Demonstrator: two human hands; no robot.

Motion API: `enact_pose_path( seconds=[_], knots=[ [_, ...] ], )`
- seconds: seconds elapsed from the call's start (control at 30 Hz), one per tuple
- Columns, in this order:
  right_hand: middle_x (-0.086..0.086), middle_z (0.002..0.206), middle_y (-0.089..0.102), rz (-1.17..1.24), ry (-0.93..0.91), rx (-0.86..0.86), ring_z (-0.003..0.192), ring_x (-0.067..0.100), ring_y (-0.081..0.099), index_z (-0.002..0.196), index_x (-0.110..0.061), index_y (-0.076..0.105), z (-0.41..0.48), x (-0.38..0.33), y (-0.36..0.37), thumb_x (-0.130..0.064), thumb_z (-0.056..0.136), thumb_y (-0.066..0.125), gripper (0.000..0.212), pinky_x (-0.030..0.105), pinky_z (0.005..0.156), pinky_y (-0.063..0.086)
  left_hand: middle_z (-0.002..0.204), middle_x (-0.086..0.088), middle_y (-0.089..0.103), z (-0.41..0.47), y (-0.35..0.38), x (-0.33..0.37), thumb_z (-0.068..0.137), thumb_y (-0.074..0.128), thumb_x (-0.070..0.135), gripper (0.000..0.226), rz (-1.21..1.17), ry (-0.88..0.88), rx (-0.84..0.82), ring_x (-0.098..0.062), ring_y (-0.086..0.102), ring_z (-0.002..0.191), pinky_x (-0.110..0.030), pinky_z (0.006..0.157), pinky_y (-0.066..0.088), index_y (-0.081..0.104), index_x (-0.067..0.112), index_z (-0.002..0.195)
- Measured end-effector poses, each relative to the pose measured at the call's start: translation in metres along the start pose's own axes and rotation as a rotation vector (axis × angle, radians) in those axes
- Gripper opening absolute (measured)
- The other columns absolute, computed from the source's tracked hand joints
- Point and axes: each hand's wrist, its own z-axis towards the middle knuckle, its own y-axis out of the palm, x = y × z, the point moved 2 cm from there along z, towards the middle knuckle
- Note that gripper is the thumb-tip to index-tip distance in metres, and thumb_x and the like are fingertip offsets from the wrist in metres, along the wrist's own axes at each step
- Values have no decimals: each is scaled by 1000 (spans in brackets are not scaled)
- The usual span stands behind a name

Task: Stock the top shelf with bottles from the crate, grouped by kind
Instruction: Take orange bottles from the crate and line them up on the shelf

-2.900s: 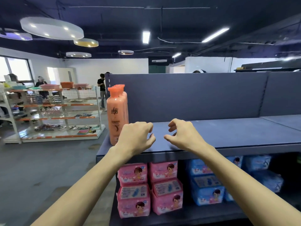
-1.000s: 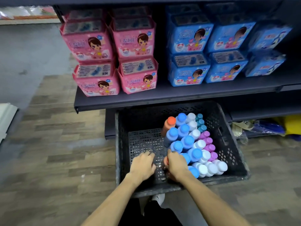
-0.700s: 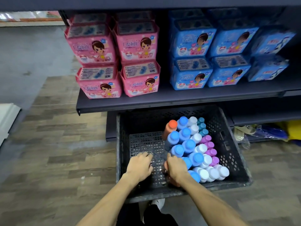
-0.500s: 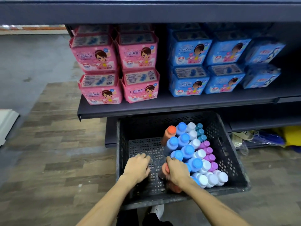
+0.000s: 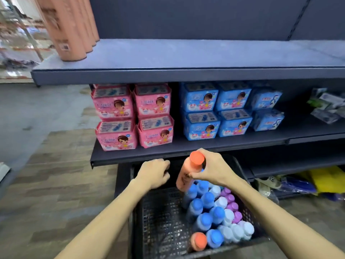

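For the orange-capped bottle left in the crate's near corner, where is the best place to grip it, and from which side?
Probably the orange-capped bottle is best gripped at the neck just under its cap, coming from above and the left: it stands upright, blue-capped bottles crowd its right, and the crate is bare on its left.

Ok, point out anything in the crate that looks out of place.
One orange-capped bottle stands alone at the crate's near edge beside the blue-capped bottles, apart from its kind. Nothing looks spilled or damaged.

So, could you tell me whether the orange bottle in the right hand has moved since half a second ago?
Yes. The orange bottle has risen from the crate floor to above its far rim.
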Motion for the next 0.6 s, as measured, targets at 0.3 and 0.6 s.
enact_pose_path(
  seconds=[0.3, 0.6],
  knots=[
    [-13, 98, 72, -51, -185, 214, 87, 2, 66, 112, -25, 69, 36, -52, -79, -35, 68, 86, 48, 20, 80, 50, 97, 2, 64, 23, -112, 10, 85, 52, 35, 15, -8, 99, 282, -26, 59, 94, -33, 67, 40, 54, 23, 94],
    [-14, 94, 75, 21, -318, 308, 89, 6, 69, 104, -25, 71, 44, -140, -164, -28, 70, 82, 35, 28, 83, 55, 87, 5, 61, 14, -224, 24, 87, 48, 36, 15, 146, 241, 504, -22, 60, 81, -37, 65, 49, 50, 22, 92]
  ],
)
